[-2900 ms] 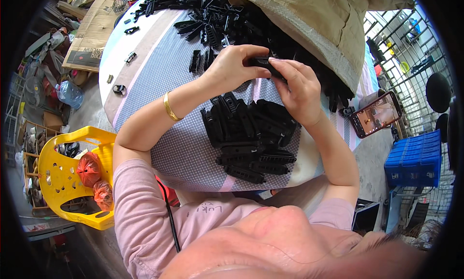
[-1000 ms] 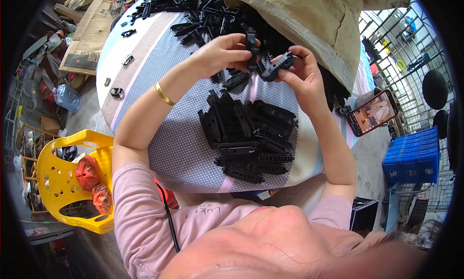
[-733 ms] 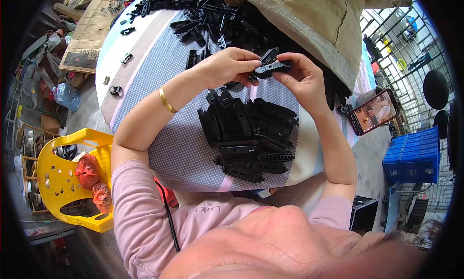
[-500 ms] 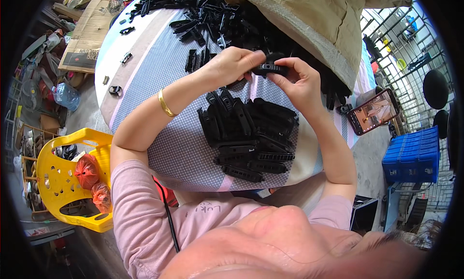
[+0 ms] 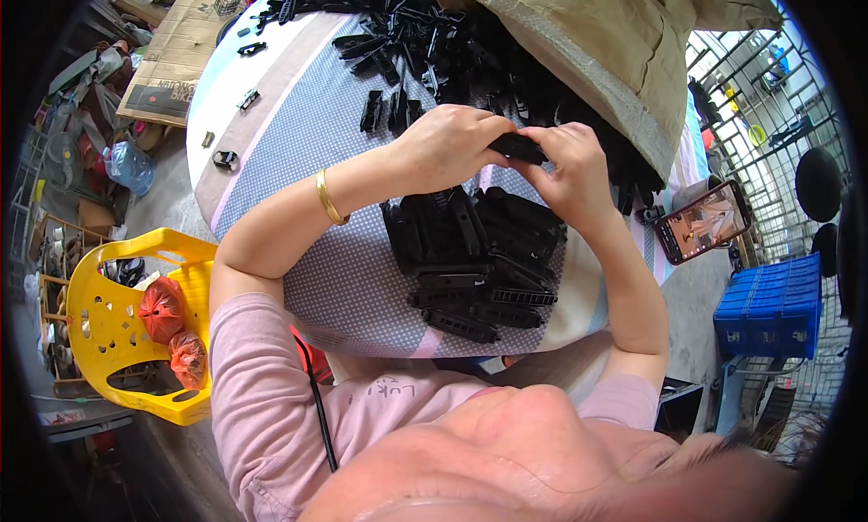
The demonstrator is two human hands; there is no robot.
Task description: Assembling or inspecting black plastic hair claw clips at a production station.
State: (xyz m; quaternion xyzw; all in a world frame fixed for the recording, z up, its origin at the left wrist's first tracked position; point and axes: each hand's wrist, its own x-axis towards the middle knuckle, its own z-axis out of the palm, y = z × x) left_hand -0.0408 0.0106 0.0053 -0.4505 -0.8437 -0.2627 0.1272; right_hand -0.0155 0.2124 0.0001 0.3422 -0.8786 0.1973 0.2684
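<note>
My left hand [image 5: 450,147] and my right hand [image 5: 568,167] meet above the table, both closed on one long black plastic part [image 5: 517,147] held level between them. A gold bangle [image 5: 330,197] circles my left wrist. Right under the hands lies a stacked heap of similar black parts [image 5: 475,255] on the chequered tablecloth [image 5: 312,151]. Beyond the hands a large loose pile of black parts [image 5: 434,42] spills from under a tan sack [image 5: 597,52].
A phone [image 5: 703,222] with a lit screen lies at the table's right edge. A yellow plastic chair [image 5: 117,318] with two red bags stands at the left. A blue crate [image 5: 767,303] is at the right, cardboard [image 5: 172,56] far left. Small black pieces [image 5: 224,158] dot the table's left side.
The hands lifted two black pieces apart above the heap, then brought them together; now both hands press on one joined part, lower and closer to the heap.
</note>
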